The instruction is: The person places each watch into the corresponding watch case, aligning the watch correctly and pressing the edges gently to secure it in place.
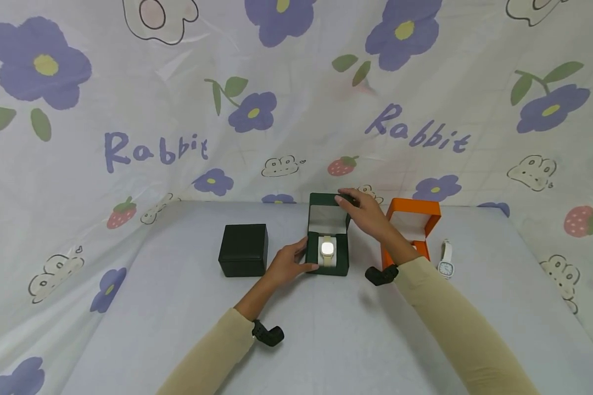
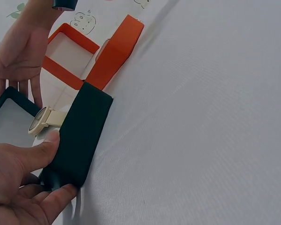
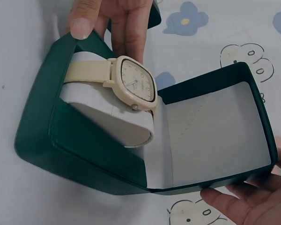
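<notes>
A dark green watch box (image 1: 328,270) stands with its lid raised and its pale lining showing. Inside it, a cream watch (image 3: 133,83) with a squarish case is strapped around a white cushion (image 3: 107,112). My left hand (image 1: 285,264) grips the box's left front corner, thumb on the front rim and fingers along the side; the left wrist view shows this hand (image 2: 23,180) close up. With my right hand (image 1: 365,214) I hold the upper right corner of the lid (image 3: 220,136), fingers reaching around its outer side.
An orange box (image 1: 415,206) stands open to the right, partly covered by my right forearm. Beyond it lies a white watch (image 1: 446,260). A black box (image 1: 244,249) sits closed at the left. A patterned sheet (image 1: 296,120) hangs behind the white tabletop (image 1: 316,334).
</notes>
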`<state>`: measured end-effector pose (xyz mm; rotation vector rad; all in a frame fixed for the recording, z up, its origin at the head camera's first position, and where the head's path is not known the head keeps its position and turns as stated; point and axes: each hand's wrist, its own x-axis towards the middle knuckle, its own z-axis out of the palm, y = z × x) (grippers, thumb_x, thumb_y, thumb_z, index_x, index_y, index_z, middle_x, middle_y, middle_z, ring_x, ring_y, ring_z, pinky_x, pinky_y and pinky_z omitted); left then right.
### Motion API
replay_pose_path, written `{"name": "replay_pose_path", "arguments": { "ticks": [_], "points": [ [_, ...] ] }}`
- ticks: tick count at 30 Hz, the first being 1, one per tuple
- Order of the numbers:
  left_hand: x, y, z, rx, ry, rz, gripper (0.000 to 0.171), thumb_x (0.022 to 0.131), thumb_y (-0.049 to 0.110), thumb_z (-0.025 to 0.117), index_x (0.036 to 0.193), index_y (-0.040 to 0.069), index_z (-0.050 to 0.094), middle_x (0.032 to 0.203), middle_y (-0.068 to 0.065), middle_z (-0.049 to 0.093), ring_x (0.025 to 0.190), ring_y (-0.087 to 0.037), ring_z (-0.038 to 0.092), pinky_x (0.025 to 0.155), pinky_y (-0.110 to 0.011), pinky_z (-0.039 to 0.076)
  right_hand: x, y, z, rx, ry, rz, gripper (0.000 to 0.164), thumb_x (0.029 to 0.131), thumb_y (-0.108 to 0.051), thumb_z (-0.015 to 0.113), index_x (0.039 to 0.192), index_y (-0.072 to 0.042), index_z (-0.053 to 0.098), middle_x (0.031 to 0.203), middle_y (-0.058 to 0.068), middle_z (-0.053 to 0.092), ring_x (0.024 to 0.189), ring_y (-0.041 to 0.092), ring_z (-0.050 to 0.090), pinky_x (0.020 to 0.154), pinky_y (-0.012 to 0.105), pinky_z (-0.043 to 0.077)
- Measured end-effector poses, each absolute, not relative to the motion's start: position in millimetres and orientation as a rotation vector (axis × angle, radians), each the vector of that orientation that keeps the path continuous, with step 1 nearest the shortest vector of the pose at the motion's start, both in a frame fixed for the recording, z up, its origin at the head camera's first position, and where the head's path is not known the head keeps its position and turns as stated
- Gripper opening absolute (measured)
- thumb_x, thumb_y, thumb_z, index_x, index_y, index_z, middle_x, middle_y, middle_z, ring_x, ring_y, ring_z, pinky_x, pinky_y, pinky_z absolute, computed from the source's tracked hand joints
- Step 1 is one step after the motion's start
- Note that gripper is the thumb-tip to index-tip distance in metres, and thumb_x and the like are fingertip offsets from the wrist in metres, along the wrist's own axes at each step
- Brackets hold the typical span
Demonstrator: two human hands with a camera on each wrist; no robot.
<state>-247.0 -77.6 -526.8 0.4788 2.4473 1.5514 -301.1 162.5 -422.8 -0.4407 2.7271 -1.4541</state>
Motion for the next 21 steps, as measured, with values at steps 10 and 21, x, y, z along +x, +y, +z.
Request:
{"name": "replay_pose_path", "arguments": {
  "ticks": [10,21],
  "points": [
    [-244.6,-77.5,-526.9,0.469,2.431,1.583,0.089,0.089,0.018,0.081,0.157,-0.001,0.028,0.160,-0.016,0.033,0.141,-0.032,0.043,0.112,-0.037,0.043,-303.8,158.0,-421.8,-0.326,2.732,-1.407,0.049,0.107,-0.041,0.052,0.138,-0.004,0.055,0.129,0.020,0.058,0.111,0.035,0.055,0.095,0.050,0.056],
    [-242.6,-78.9,-525.9,0.448,2.415,1.606,0.087,0.089,0.019,0.080,0.157,-0.001,0.029,0.159,-0.019,0.035,0.140,-0.034,0.045,0.111,-0.040,0.045,-304.9,160.2,-424.5,-0.145,2.277,-1.668,0.072,0.103,-0.041,0.059,0.155,-0.002,0.028,0.159,0.024,0.026,0.145,0.044,0.030,0.106,0.062,0.044]
  ]
}}
